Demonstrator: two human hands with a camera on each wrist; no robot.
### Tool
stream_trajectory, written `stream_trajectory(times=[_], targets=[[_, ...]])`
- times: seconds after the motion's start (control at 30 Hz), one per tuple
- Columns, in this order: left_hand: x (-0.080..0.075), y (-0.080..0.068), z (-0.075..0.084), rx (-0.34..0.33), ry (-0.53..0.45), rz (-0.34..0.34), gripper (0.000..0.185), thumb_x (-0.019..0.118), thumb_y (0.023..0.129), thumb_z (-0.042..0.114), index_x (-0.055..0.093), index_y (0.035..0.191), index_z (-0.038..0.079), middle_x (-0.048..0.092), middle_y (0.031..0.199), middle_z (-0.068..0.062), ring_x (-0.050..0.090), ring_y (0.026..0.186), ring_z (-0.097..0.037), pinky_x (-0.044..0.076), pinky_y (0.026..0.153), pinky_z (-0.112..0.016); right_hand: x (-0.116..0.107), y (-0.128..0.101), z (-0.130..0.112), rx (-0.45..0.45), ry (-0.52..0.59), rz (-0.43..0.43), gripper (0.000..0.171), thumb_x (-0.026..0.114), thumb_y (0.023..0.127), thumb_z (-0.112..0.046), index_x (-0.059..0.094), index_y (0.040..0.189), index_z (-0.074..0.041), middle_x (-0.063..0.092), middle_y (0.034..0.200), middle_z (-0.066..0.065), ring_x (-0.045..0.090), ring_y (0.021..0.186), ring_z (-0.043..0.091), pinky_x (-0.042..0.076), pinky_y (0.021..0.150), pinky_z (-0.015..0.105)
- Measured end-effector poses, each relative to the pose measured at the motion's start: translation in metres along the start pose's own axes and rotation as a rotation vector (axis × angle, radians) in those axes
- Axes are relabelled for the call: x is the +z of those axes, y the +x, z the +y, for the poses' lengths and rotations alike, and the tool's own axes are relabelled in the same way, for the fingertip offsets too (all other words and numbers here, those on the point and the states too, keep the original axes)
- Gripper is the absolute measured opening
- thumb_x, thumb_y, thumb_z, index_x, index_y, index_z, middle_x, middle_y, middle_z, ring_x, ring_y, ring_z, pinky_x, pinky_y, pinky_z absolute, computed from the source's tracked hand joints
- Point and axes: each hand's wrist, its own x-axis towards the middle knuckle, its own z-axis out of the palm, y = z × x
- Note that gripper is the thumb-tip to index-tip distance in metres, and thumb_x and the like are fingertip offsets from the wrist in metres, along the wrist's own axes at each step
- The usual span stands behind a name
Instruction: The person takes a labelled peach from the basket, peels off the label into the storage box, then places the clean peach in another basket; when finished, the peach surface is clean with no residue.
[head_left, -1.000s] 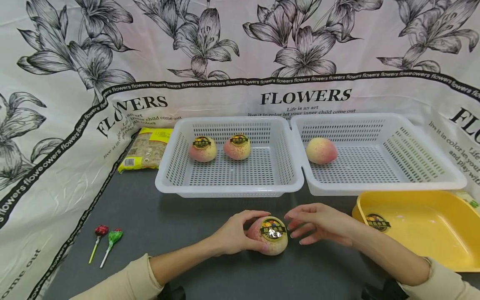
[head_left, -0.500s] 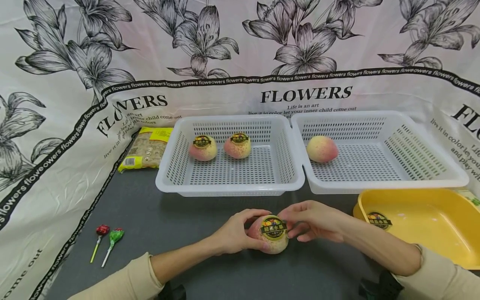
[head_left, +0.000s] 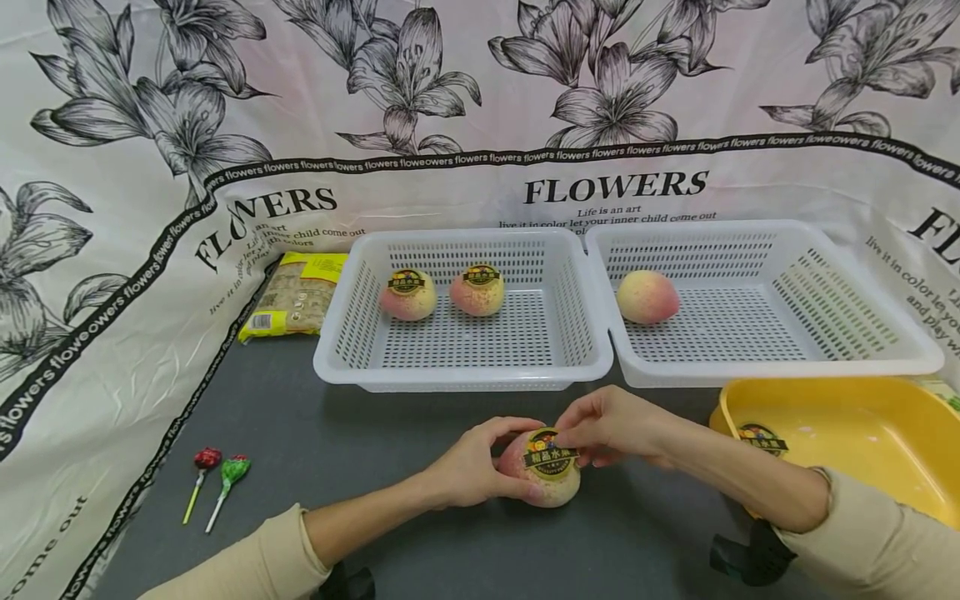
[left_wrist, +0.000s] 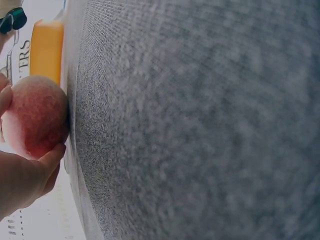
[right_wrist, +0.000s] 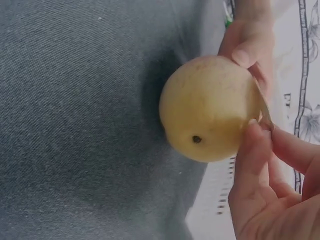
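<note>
A pink-yellow peach (head_left: pixel 543 483) with a round dark sticker (head_left: pixel 550 455) sits on the grey table (head_left: pixel 375 467) in front of me. My left hand (head_left: pixel 510 460) grips it from the left, with the thumb low and the fingers over the top. My right hand (head_left: pixel 564 435) reaches in from the right and pinches the sticker's upper edge. In the right wrist view the peach (right_wrist: pixel 212 115) shows its yellow underside, with my right thumb (right_wrist: pixel 252 150) at the sticker's rim. The left wrist view shows the peach (left_wrist: pixel 37 122) against my left palm (left_wrist: pixel 22 182).
Two white baskets stand behind: the left basket (head_left: pixel 465 379) holds two stickered peaches, the right basket (head_left: pixel 780 375) one peach. A yellow tub (head_left: pixel 862 417) at the right has a loose sticker (head_left: pixel 761 437) in it. A yellow packet (head_left: pixel 296 296) and two lollipops (head_left: pixel 217 479) lie at the left.
My right hand has moved left from beside the peach onto it, and its fingers have closed on the sticker's edge. The left hand and the peach have stayed in place.
</note>
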Motion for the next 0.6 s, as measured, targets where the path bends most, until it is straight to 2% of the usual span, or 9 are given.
stream_trajectory(times=[0.17, 0.33, 0.47, 0.6], targets=[[0.001, 0.001, 0.0, -0.001, -0.023, 0.003, 0.066, 0.084, 0.074, 0.013, 0.053, 0.132, 0.012, 0.052, 0.12, 0.002, 0.051, 0.109, -0.013, 0.047, 0.083, -0.024, -0.012, -0.009, -0.009, -0.035, 0.037, 0.046, 0.028, 0.071, 0.088, -0.023, 0.066, 0.104, 0.0, 0.066, 0.081, 0.008, 0.06, 0.069, 0.018, 0.05, 0.06, 0.028], [0.0, 0.001, 0.002, 0.008, -0.015, -0.007, 0.064, 0.084, 0.074, 0.012, 0.055, 0.131, 0.017, 0.052, 0.119, 0.004, 0.051, 0.108, -0.014, 0.047, 0.083, -0.025, -0.042, -0.027, -0.01, -0.054, 0.069, -0.012, 0.029, 0.068, 0.09, -0.022, 0.06, 0.108, 0.001, 0.065, 0.092, 0.011, 0.06, 0.078, 0.021, 0.053, 0.066, 0.03], [-0.001, 0.0, 0.005, 0.004, -0.033, -0.021, 0.063, 0.083, 0.075, 0.011, 0.055, 0.131, 0.019, 0.05, 0.12, 0.004, 0.05, 0.108, -0.015, 0.048, 0.083, -0.026, -0.068, -0.042, 0.001, -0.071, 0.061, -0.052, 0.022, 0.064, 0.093, -0.018, 0.059, 0.107, -0.002, 0.064, 0.091, 0.008, 0.061, 0.08, 0.021, 0.053, 0.067, 0.03], [-0.001, 0.0, 0.006, -0.002, -0.048, -0.025, 0.064, 0.083, 0.075, 0.01, 0.054, 0.132, 0.019, 0.049, 0.122, 0.003, 0.049, 0.109, -0.016, 0.048, 0.083, -0.027, -0.095, -0.059, 0.023, -0.079, 0.065, -0.047, 0.012, 0.057, 0.097, -0.013, 0.059, 0.107, -0.007, 0.063, 0.09, 0.004, 0.06, 0.081, 0.02, 0.052, 0.069, 0.031]])
